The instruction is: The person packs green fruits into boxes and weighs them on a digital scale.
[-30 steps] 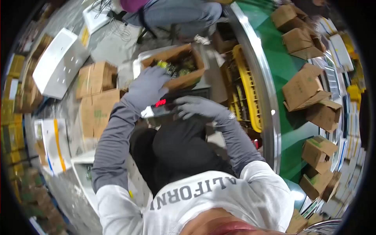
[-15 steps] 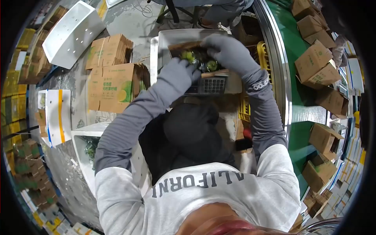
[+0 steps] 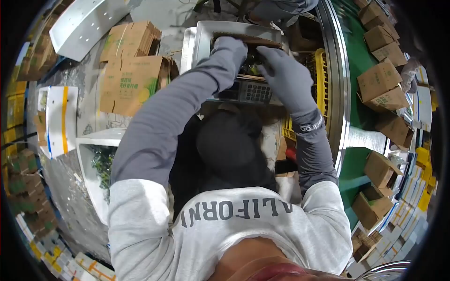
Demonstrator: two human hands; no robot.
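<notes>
An open cardboard carton (image 3: 257, 40) with dark and green round items (image 3: 254, 69) inside sits in a pale grey tray (image 3: 206, 32). Just below it is a scale with a keypad (image 3: 258, 92). My left hand (image 3: 229, 48), in a grey glove, is at the carton's left side; its fingertips are hidden, and what they touch cannot be made out. On the carton's right side, my gloved right hand (image 3: 287, 74) reaches over the contents. Its thumb and fingers are apart, with nothing visible between them.
Folded cartons (image 3: 124, 84) stand at the left, near a white foam box (image 3: 96, 140) holding greenery. A yellow crate (image 3: 321, 77) and metal rail (image 3: 338, 84) are on the right, beside a green surface with open boxes (image 3: 382, 79). Another person's leg (image 3: 281, 9) shows at the top.
My left hand has moved up and right, to the carton's upper left. My right hand has turned and lowered at the right side. The whole view has shifted slightly.
</notes>
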